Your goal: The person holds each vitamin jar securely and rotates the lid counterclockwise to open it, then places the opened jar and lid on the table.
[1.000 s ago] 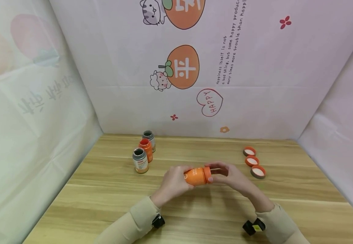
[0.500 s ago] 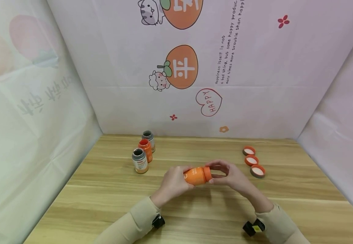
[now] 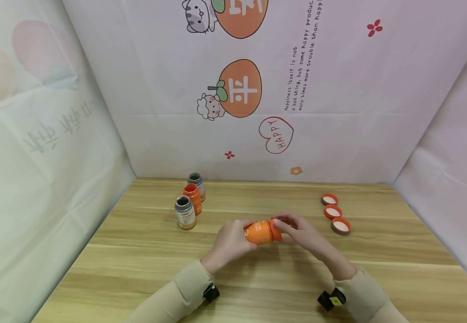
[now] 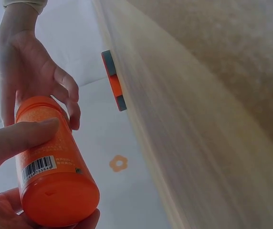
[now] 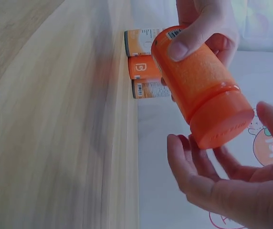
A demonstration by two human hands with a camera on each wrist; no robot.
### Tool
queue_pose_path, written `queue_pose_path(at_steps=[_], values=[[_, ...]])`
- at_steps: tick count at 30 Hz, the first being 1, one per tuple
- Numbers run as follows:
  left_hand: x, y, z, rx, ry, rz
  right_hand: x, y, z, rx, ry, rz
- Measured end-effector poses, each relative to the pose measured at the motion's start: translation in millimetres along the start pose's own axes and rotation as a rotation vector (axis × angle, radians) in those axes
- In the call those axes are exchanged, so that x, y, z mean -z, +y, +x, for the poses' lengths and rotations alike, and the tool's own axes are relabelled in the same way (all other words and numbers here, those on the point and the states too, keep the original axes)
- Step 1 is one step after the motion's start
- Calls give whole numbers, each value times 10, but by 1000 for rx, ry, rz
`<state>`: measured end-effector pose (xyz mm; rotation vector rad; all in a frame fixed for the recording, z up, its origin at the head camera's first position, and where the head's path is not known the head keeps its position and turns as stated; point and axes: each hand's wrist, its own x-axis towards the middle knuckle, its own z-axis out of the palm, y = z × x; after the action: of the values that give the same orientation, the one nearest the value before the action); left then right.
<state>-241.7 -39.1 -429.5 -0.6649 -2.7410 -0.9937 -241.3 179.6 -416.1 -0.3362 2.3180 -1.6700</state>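
My left hand (image 3: 229,242) grips an orange bottle (image 3: 257,232) round its body, tilted nearly on its side above the table. The bottle's base and barcode face the left wrist camera. An orange screw cap (image 5: 221,119) is on its mouth, toward my right hand (image 3: 303,234). The right fingers curl round the cap's rim. In the head view the thumb lies at the cap's upper edge; the right wrist view shows a small gap between thumb and cap. The right hand partly hides the cap in the head view.
Three uncapped bottles stand in a row at the back left: a grey-necked one (image 3: 185,214), an orange one (image 3: 194,199) and another grey-necked one (image 3: 201,183). On the right, three caps (image 3: 341,226) lie with white linings upward on the wooden table (image 3: 136,260). A printed cloth (image 3: 168,143) hangs behind.
My right hand has turned at the cap, its thumb swinging from the near lower side to the upper edge. The left hand and the bottle stay almost where they were.
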Motion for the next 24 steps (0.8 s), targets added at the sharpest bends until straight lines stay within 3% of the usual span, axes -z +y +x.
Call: queue_pose_path(at_steps=[3,13,24], values=[[-6,8,8,-8,5,8,-20,-27,16,-43,4,27],[-38,44,27,-45,47,52,-53,-49,58,-152,34,-52],[-59,43,31,-37,77,78,-15,-38,43,-146,7,-35]])
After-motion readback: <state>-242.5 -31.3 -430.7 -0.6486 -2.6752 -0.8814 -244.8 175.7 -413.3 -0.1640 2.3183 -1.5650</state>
